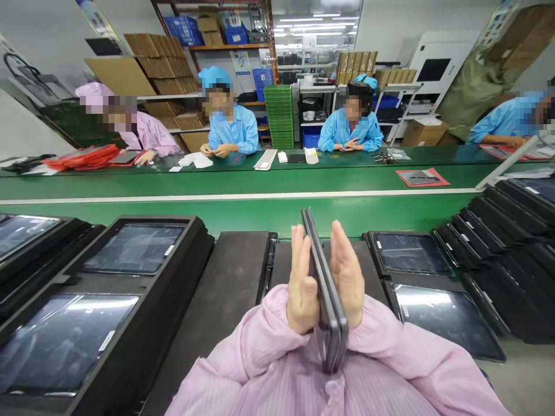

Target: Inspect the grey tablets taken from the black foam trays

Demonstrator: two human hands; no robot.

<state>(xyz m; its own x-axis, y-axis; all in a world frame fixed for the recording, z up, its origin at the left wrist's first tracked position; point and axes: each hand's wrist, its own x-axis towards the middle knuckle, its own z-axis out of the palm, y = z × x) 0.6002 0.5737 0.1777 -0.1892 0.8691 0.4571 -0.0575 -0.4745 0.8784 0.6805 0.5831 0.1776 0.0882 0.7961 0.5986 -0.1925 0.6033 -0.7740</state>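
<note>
Two thin dark tablets (pixel 328 294) stand on edge, face to face, in front of my chest. They are held between my palms, tilted with the far end up. My left hand (pixel 302 283) lies along their left face, its fingers pointing up and slightly curled. On the right side, my right hand (pixel 348 274) has its fingers straight and together, the heel of the palm against the tablets and the fingertips a little apart from them. Below lie black foam trays (pixel 229 271), partly hidden by my hands and pink sleeves.
Trays with film-covered tablets (pixel 134 248) are stacked at left. At right, more tablets (pixel 411 253) lie beside a leaning stack of black trays (pixel 489 225). Beyond runs a green conveyor belt (pixel 217 216), with several co-workers seated across it. A tablet on a red sheet (pixel 422 177) lies there.
</note>
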